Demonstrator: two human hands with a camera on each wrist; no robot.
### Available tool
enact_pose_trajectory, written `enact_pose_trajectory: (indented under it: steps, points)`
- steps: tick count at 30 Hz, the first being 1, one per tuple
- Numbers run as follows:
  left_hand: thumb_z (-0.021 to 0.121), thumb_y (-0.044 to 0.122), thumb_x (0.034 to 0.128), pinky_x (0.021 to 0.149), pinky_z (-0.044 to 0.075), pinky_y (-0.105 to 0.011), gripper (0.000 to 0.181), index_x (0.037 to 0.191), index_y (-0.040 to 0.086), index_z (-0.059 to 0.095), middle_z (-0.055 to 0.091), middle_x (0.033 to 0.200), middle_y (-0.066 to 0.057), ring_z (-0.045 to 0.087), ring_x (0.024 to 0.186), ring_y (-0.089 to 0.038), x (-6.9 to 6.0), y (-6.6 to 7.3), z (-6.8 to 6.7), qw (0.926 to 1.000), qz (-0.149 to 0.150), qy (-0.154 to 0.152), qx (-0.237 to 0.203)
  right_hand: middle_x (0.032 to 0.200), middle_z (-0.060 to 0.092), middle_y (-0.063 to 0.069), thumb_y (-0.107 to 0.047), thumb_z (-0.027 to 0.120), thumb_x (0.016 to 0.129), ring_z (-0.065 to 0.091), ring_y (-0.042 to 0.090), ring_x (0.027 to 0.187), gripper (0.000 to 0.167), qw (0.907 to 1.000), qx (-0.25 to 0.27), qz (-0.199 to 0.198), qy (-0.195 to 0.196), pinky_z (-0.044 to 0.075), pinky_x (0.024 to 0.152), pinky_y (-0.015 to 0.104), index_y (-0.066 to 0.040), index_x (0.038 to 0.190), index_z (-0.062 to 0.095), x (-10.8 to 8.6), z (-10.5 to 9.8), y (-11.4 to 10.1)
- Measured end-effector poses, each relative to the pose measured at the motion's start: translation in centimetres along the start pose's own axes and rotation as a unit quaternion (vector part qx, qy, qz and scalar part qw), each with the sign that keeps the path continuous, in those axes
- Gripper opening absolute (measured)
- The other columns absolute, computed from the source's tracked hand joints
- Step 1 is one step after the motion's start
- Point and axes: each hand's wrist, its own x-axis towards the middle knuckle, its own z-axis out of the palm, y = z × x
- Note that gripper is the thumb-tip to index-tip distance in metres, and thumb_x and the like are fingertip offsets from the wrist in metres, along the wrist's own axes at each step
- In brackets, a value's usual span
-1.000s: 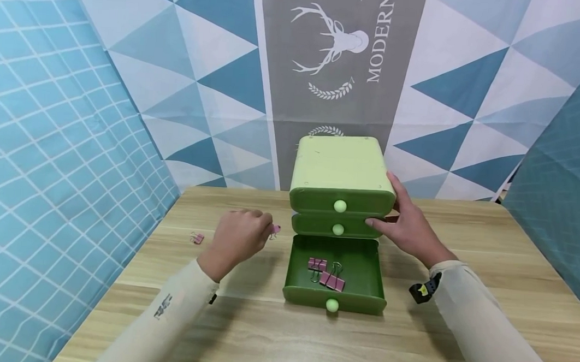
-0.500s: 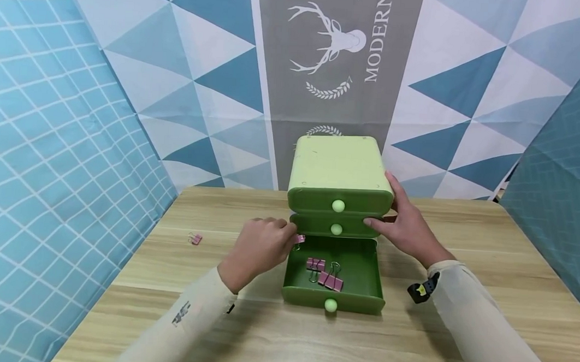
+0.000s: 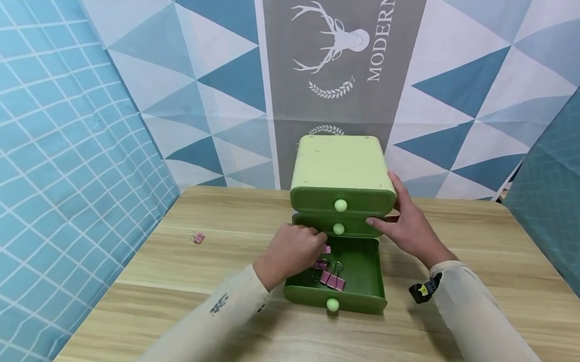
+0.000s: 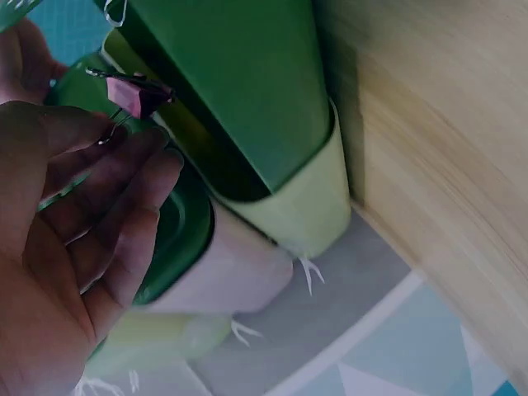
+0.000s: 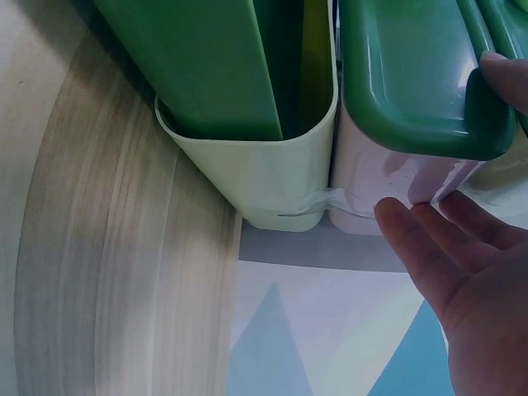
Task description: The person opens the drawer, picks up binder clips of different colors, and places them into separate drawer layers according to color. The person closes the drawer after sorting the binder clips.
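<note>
Over the pulled-out bottom drawer (image 3: pixel 362 304), my left hand (image 3: pixel 291 252) pinches a small pink binder clip (image 4: pixel 136 97) by its wire handle between thumb and fingertips. Larger pink binder clips (image 3: pixel 333 281) lie inside that drawer, partly hidden by the left hand. The green drawer unit (image 3: pixel 340 162) has its upper two drawers pushed in. My right hand (image 3: pixel 413 234) holds the unit's right side, with the thumb on the middle drawer's front (image 3: pixel 312 221) and the fingers along the side wall.
Another small pink binder clip (image 3: pixel 198 238) lies on the wooden table (image 3: pixel 166 284) at the left. A patterned cloth backdrop (image 3: pixel 226 90) rises behind the unit, and a blue checked cloth (image 3: pixel 75 137) hangs at the left.
My left hand has moved right with its pink binder clip, from over the table to over the bottom drawer. My right hand stays on the drawer unit.
</note>
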Motion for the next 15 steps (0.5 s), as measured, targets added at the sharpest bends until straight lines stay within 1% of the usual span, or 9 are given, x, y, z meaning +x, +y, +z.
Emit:
enact_pose_trajectory:
  steps: [4,6,8,11,15]
  points:
    - [0.066,0.028,0.0956,0.040,0.038,-0.026,0.025,0.071,0.023,0.068,0.055,0.058,0.008,0.046,0.048,-0.007,0.9,0.9,0.6,0.9993,0.009,-0.034,0.013,0.151,0.040,0.014,-0.025,0.081,0.087,0.049,0.037,0.132,0.112,1.0000,0.004,0.008,0.001,0.054,0.088,0.051,-0.046,0.158,-0.003,-0.1,0.0,0.1]
    - [0.067,0.027,0.0946,0.040,0.037,-0.026,0.025,0.070,0.024,0.066,0.053,0.056,0.009,0.045,0.047,-0.007,1.2,1.3,0.9,0.9983,0.007,-0.056,0.018,0.151,0.040,0.013,-0.024,0.081,0.087,0.048,0.036,0.132,0.112,0.9999,0.005,0.009,0.002,0.054,0.089,0.051,-0.047,0.158,-0.003,-0.1,-0.1,0.1]
    - [0.067,0.024,0.0930,0.039,0.036,-0.027,0.026,0.068,0.025,0.064,0.049,0.054,0.009,0.044,0.046,-0.008,1.3,1.5,1.1,0.9975,0.001,-0.069,0.019,0.151,0.040,0.012,-0.024,0.081,0.086,0.048,0.035,0.132,0.112,0.9999,0.006,0.011,0.003,0.054,0.089,0.051,-0.047,0.158,-0.002,-0.1,0.0,0.1]
    - [0.067,0.023,0.0928,0.039,0.037,-0.028,0.029,0.065,0.024,0.061,0.048,0.052,0.009,0.043,0.044,-0.008,1.3,1.7,1.6,0.9971,-0.006,-0.073,0.021,0.151,0.039,0.012,-0.022,0.081,0.087,0.048,0.035,0.132,0.112,0.9999,0.005,0.011,0.003,0.053,0.089,0.051,-0.046,0.158,-0.002,0.0,0.0,0.1]
    - [0.067,0.022,0.0920,0.038,0.039,-0.030,0.031,0.062,0.024,0.060,0.049,0.051,0.008,0.044,0.043,-0.008,1.1,1.7,2.1,0.9975,-0.006,-0.064,0.029,0.151,0.040,0.012,-0.021,0.081,0.087,0.048,0.034,0.132,0.113,0.9999,0.004,0.013,0.002,0.054,0.089,0.050,-0.043,0.159,-0.002,0.2,0.1,0.1]
